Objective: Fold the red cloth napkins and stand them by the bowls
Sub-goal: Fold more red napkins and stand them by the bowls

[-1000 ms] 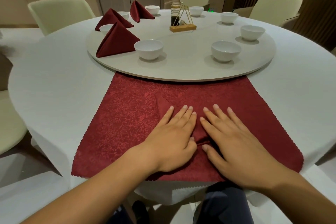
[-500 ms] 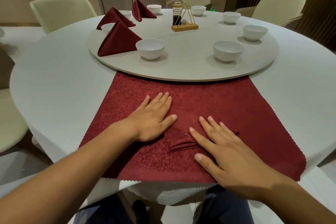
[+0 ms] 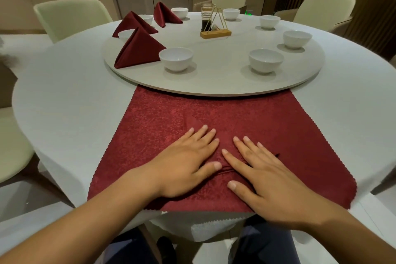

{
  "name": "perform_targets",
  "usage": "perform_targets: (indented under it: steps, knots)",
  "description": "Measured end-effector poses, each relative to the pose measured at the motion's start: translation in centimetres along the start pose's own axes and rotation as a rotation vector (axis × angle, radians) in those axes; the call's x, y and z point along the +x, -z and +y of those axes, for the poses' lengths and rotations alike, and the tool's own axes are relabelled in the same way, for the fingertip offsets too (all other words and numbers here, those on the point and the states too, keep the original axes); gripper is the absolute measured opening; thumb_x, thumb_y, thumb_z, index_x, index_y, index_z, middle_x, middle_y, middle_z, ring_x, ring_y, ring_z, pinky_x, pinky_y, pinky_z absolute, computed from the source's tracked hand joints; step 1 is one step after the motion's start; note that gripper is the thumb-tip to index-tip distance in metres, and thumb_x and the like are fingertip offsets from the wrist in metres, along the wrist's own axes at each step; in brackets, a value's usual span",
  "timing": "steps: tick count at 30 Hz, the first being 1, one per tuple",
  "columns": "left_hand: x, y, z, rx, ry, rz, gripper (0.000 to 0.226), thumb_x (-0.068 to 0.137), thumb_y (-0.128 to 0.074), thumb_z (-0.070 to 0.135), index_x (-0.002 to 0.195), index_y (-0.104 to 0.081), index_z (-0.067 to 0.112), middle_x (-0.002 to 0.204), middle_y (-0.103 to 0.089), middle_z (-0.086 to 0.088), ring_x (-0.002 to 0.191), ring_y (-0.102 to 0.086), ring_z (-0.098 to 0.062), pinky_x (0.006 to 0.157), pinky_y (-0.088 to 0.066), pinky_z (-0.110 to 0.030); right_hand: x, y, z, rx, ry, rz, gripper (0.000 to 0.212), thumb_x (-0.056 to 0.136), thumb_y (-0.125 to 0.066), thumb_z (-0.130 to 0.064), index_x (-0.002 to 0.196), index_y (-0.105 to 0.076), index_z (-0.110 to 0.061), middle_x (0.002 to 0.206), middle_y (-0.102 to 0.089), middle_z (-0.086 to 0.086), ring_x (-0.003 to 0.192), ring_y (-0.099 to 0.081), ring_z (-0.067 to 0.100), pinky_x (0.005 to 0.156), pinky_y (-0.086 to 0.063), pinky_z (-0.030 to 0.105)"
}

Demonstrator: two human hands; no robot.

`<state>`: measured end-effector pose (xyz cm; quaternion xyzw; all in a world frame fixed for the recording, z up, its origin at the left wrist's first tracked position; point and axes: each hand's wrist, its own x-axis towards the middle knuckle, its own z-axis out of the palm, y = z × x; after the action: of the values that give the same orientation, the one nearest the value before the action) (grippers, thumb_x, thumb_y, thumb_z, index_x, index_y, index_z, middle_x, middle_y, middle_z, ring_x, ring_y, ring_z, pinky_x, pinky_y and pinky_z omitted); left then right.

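A red cloth napkin (image 3: 267, 126) lies spread flat on the white tablecloth at the table's near edge, its far side tucked under the round turntable (image 3: 214, 83). My left hand (image 3: 184, 163) and my right hand (image 3: 267, 180) press flat on it side by side, fingers apart, with a small wrinkle bunched between the thumbs. Three folded red napkins stand on the turntable's left: one (image 3: 139, 49) beside the nearest white bowl (image 3: 176, 58), another (image 3: 134, 23) behind it, a third (image 3: 165, 15) farther back. More white bowls, such as one (image 3: 265, 60), ring the turntable without napkins.
A wooden stand with a gold wire triangle and a glass bottle (image 3: 214, 25) sits at the turntable's centre. Pale chairs (image 3: 70, 17) surround the table. The tablecloth (image 3: 70, 103) hangs over the near edge by my knees.
My left hand slid from farther left on the napkin back toward the middle beside my right hand. The wrinkle between the hands is smaller.
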<state>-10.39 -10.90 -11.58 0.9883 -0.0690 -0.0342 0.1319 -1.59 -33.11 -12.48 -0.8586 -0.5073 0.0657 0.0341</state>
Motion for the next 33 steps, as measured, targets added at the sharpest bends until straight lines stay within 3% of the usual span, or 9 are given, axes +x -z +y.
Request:
perform_targets:
  steps: [3, 6, 9, 11, 13, 17, 20, 28, 33]
  knots:
    - [-0.8, -0.4, -0.5, 0.109, 0.074, -0.083, 0.088, 0.091, -0.011, 0.074, 0.159, 0.015, 0.024, 0.163, 0.03, 0.007, 0.145, 0.035, -0.002, 0.124, 0.015, -0.032, -0.1, 0.0, 0.1, 0.012, 0.01, 0.002, 0.064, 0.095, -0.011, -0.071, 0.152, 0.014, -0.053, 0.162, 0.03, -0.013, 0.143, 0.037, 0.003, 0.125, 0.009, 0.036]
    - [-0.7, -0.3, -1.0, 0.049, 0.044, -0.087, 0.098, 0.088, -0.024, 0.08, 0.16, 0.013, 0.025, 0.164, 0.028, 0.009, 0.146, 0.033, -0.001, 0.125, 0.012, -0.032, -0.2, 0.3, 0.0, 0.06, 0.024, -0.032, 0.061, 0.097, -0.018, -0.071, 0.149, 0.012, -0.06, 0.162, 0.03, -0.011, 0.143, 0.037, 0.004, 0.124, 0.012, 0.036]
    - [-1.0, 0.0, -1.8, -0.19, -0.008, 0.101, 0.086, 0.085, -0.057, 0.071, 0.156, -0.035, 0.03, 0.168, -0.01, 0.012, 0.153, 0.003, 0.003, 0.127, -0.003, -0.026, -0.1, 1.1, -0.1, 0.16, 0.019, -0.073, 0.058, 0.095, -0.024, -0.071, 0.147, 0.002, -0.066, 0.163, 0.028, -0.01, 0.145, 0.035, 0.005, 0.123, 0.016, 0.034]
    - [-1.5, -0.1, -2.3, -0.217, -0.104, 0.283, 0.056, 0.083, -0.069, 0.065, 0.128, -0.068, 0.032, 0.151, -0.049, 0.014, 0.144, -0.034, 0.001, 0.121, -0.031, -0.034, 0.1, 1.6, -0.3, 0.216, 0.019, -0.092, 0.056, 0.095, -0.028, -0.07, 0.146, -0.006, -0.067, 0.163, 0.024, -0.01, 0.146, 0.032, 0.006, 0.121, 0.017, 0.031]
    - [-1.9, -0.2, -2.1, -0.123, -0.201, 0.367, 0.037, 0.087, -0.069, 0.057, 0.108, -0.076, 0.027, 0.124, -0.066, 0.015, 0.121, -0.055, -0.002, 0.1, -0.051, -0.037, 0.2, 1.8, -0.4, 0.231, 0.022, -0.063, 0.056, 0.095, -0.033, -0.069, 0.147, -0.015, -0.065, 0.165, 0.018, -0.009, 0.149, 0.027, 0.007, 0.121, 0.014, 0.029]
    - [-1.8, -0.1, -1.2, -0.102, -0.241, 0.472, 0.029, 0.096, -0.064, 0.044, 0.104, -0.077, 0.019, 0.105, -0.073, 0.01, 0.101, -0.064, -0.006, 0.088, -0.054, -0.031, 0.4, 1.4, -0.7, 0.105, 0.003, 0.12, 0.058, 0.093, -0.034, -0.071, 0.146, -0.039, -0.05, 0.163, -0.024, -0.009, 0.153, -0.012, 0.016, 0.122, -0.012, 0.033]
    - [-1.4, 0.6, -0.7, -0.146, -0.192, 0.61, 0.027, 0.096, -0.062, 0.04, 0.102, -0.076, 0.017, 0.1, -0.073, 0.009, 0.096, -0.066, -0.007, 0.086, -0.053, -0.032, 1.3, 1.6, -0.9, -0.074, 0.044, 0.357, 0.048, 0.092, -0.041, -0.062, 0.122, -0.065, -0.033, 0.112, -0.056, -0.006, 0.105, -0.053, 0.019, 0.087, -0.039, 0.033]
    - [0.3, 2.1, 1.6, -0.584, -0.099, 0.829, 0.034, 0.094, -0.068, 0.009, 0.127, -0.063, 0.012, 0.132, -0.054, 0.004, 0.128, -0.055, -0.017, 0.1, -0.054, -0.034, 3.1, 4.6, -1.9, 0.394, -0.098, 0.694, 0.005, 0.089, -0.066, -0.027, 0.092, -0.064, -0.023, 0.072, -0.058, -0.006, 0.064, -0.056, 0.012, 0.062, -0.047, 0.03]
    - [0.9, 2.2, 0.4, -0.42, -0.024, 0.727, 0.039, 0.091, -0.065, 0.019, 0.13, -0.062, 0.019, 0.131, -0.057, 0.009, 0.128, -0.052, -0.008, 0.105, -0.047, -0.038, 2.9, 3.9, -3.6, 0.646, -0.228, 0.747, 0.017, 0.088, -0.068, -0.023, 0.086, -0.051, -0.027, 0.064, -0.054, -0.001, 0.056, -0.05, 0.012, 0.054, -0.041, 0.026]
